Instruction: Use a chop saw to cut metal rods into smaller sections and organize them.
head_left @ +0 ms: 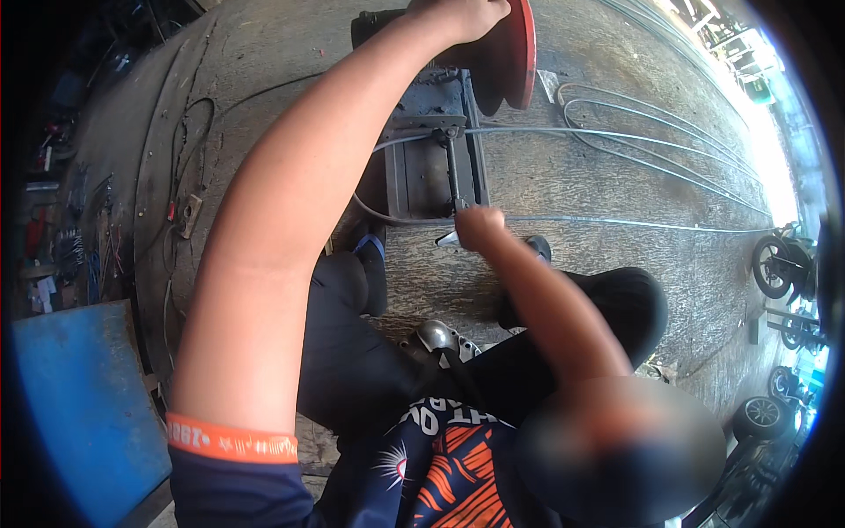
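At the top edge, my left hand (464, 16) is closed against the red-rimmed guard (523, 66) of a floor-standing cut-off saw; the frame cuts off part of its fingers. A threaded clamp screw (454, 172) runs along the saw's dark metal base (414, 180) toward me. My right hand (481, 230) is closed around the crank handle at the screw's near end, where a silvery piece (449, 239) sticks out. One thin grey rod (528, 130) lies across the base at the clamp, running off to the right.
Long looped rods (651, 132) stretch across the worn floor on the right. My shoes (374, 264) and bent knees flank the base's near side. A rounded metal part (436, 336) sits between my legs. A blue panel (88, 405) stands left; motorbike wheels (775, 264) show far right.
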### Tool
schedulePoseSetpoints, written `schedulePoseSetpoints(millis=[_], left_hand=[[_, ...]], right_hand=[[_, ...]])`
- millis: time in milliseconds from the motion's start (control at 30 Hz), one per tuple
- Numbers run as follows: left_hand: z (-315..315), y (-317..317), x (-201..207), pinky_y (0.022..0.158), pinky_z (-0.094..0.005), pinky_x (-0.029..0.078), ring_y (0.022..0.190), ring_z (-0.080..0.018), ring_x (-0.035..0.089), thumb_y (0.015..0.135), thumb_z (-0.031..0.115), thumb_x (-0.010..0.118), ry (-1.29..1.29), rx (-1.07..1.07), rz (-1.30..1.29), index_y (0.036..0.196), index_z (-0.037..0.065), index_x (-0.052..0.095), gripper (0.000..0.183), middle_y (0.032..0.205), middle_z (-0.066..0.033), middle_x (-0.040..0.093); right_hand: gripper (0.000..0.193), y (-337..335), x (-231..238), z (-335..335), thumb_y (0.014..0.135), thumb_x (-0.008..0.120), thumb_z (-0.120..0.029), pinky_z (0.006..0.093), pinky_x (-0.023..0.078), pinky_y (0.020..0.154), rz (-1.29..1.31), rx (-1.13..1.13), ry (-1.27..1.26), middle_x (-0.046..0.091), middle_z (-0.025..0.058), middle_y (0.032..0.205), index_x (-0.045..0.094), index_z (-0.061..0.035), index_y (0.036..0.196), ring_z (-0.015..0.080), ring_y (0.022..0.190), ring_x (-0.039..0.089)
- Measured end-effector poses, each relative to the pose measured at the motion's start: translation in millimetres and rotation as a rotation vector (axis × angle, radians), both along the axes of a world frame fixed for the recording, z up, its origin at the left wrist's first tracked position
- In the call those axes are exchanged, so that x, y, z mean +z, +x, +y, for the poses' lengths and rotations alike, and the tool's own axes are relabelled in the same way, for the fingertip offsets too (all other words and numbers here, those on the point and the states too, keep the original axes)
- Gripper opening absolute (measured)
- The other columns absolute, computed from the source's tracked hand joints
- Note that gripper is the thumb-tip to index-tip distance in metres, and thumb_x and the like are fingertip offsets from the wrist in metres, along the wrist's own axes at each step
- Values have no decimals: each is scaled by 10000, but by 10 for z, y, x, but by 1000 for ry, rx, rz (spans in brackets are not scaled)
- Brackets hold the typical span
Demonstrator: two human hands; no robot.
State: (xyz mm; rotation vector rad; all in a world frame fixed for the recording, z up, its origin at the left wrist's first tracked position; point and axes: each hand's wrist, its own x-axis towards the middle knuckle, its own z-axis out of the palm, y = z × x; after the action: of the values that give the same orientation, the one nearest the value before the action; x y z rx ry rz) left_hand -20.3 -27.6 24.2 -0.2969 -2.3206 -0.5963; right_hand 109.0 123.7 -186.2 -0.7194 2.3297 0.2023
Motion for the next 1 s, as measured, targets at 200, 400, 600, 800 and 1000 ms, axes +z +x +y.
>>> schedulePoseSetpoints(millis=[200, 400, 600, 800, 1000], left_hand=[[-25, -16, -56, 762, -420, 478, 887, -322, 585, 736, 125, 668, 59, -49, -75, 763, 11, 573, 151, 909, -151, 593], [-67, -111, -63, 741, -421, 474, 858, -333, 585, 715, 103, 668, 40, -81, -69, 749, 1, 563, 149, 859, -159, 591], [-70, -150, -115, 723, -415, 469, 813, -335, 578, 698, 88, 667, 89, -140, -12, 729, -4, 558, 146, 803, -167, 584], [-78, -144, -84, 722, -421, 471, 799, -345, 581, 699, 88, 666, 57, -115, 5, 720, -5, 560, 142, 816, -173, 586], [75, -163, 98, 896, -406, 469, 1015, -356, 580, 775, 242, 622, -45, 137, -252, 884, -11, 642, 276, 1065, -220, 592]], right_hand=[[501, 924, -1156, 191, 758, 625, -156, 461, 458, 912, 144, -1065, -449, 543, 181, 1194, 501, -63, 1235, 397, 1080, 559], [645, 522, -1611, 130, 770, 699, -206, 393, 423, 951, 270, -1462, -1052, 524, 227, 1228, 415, 52, 1289, 336, 1103, 550], [489, 100, -1709, 306, 874, 663, -212, 334, 438, 875, -40, -1973, -1241, 643, 176, 1046, 513, 131, 1188, 236, 964, 592], [364, -49, -1833, 318, 895, 637, -231, 367, 470, 741, 46, -1846, -970, 651, 185, 935, 574, 101, 1032, 236, 829, 603], [301, 431, -1664, 303, 816, 590, -188, 450, 457, 863, 339, -1206, -829, 645, 229, 997, 606, 41, 1009, 412, 1004, 589]])
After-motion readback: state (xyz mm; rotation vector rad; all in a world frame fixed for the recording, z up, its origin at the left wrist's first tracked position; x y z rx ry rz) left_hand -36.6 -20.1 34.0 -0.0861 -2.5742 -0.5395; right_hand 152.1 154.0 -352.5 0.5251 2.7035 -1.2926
